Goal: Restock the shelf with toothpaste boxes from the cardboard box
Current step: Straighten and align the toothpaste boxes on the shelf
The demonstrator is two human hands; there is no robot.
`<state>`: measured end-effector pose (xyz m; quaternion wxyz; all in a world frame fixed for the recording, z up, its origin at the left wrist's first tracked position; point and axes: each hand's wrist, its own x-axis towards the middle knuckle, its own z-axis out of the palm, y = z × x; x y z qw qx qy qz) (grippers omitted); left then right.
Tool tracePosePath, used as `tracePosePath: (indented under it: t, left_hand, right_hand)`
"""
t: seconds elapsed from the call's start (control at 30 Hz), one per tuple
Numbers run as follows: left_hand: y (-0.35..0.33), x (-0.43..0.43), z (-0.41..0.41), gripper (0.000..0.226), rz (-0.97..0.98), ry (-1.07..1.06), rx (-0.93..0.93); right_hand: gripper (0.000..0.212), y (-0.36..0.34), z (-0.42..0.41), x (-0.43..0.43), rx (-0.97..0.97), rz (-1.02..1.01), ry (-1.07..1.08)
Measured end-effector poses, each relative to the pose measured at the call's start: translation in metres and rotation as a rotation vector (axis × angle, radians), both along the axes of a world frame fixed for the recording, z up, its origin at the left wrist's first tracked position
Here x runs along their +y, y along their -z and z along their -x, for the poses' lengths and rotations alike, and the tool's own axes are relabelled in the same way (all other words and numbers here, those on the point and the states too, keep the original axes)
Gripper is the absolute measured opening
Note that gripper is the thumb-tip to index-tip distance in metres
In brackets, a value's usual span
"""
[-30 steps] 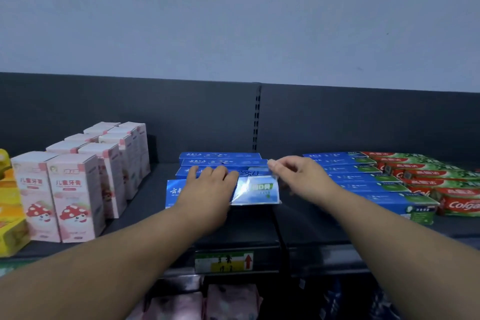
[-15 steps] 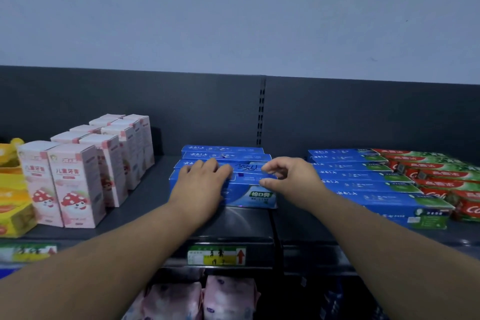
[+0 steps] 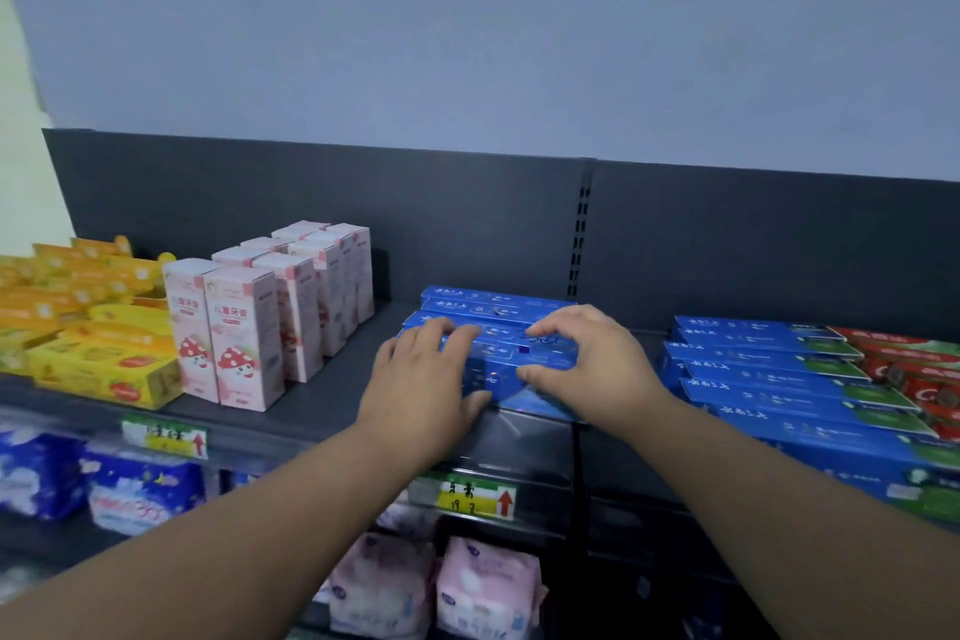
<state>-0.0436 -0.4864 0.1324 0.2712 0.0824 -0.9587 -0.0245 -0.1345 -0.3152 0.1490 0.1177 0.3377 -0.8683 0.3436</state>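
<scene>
A row of blue toothpaste boxes [image 3: 498,301] lies flat on the dark shelf [image 3: 337,395], running from the back panel toward the front. My left hand [image 3: 426,379] grips the left part of the front blue toothpaste box [image 3: 501,372], fingers over its top and thumb under its front edge. My right hand [image 3: 587,359] pinches the right part of the same box between thumb and fingers. The cardboard box is not in view.
Pink upright boxes [image 3: 249,333] stand left of the row, with yellow packs [image 3: 98,353] beyond them. More blue boxes [image 3: 779,379] and red-green ones [image 3: 914,364] lie to the right. Soft packs [image 3: 483,587] fill the shelf below.
Both hands pushed the front blue box back against the row; its face tipped from facing me to lying flat. The view shifted right and closer.
</scene>
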Motion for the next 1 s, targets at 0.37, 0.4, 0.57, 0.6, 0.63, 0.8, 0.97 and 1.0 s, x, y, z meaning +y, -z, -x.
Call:
tracePosePath:
  t: [0.37,0.4,0.57,0.6,0.63,0.8,0.97,1.0]
  left_hand:
    - [-0.001,-0.067,-0.088,0.065,-0.029,-0.038,0.041]
    - [-0.002,-0.079,-0.1,0.064,-0.028,-0.045,0.044]
    - [-0.007,-0.158,-0.173,0.065,-0.028,-0.125,0.069]
    - [-0.008,-0.176,-0.19,0.067,-0.037,-0.149,0.066]
    - [-0.008,-0.195,-0.207,0.068,-0.046,-0.176,0.066]
    - [-0.01,-0.282,-0.289,0.069,-0.088,-0.301,0.078]
    - [-0.01,-0.347,-0.336,0.067,-0.185,-0.403,0.096]
    - [-0.008,-0.358,-0.341,0.066,-0.206,-0.414,0.094]
  right_hand:
    - [0.038,0.0,-0.066,-0.069,0.054,-0.023,-0.04]
    - [0.038,0.0,-0.075,-0.08,0.057,-0.026,-0.043]
    - [0.039,-0.007,-0.133,-0.16,0.108,0.009,-0.113]
    - [0.039,-0.008,-0.146,-0.178,0.11,0.018,-0.128]
    - [0.039,-0.008,-0.159,-0.195,0.109,0.026,-0.143]
    - [0.04,-0.01,-0.216,-0.279,0.096,0.039,-0.201]
    - [0.043,-0.011,-0.246,-0.346,0.079,-0.003,-0.243]
    - [0.043,-0.01,-0.25,-0.358,0.082,-0.009,-0.249]
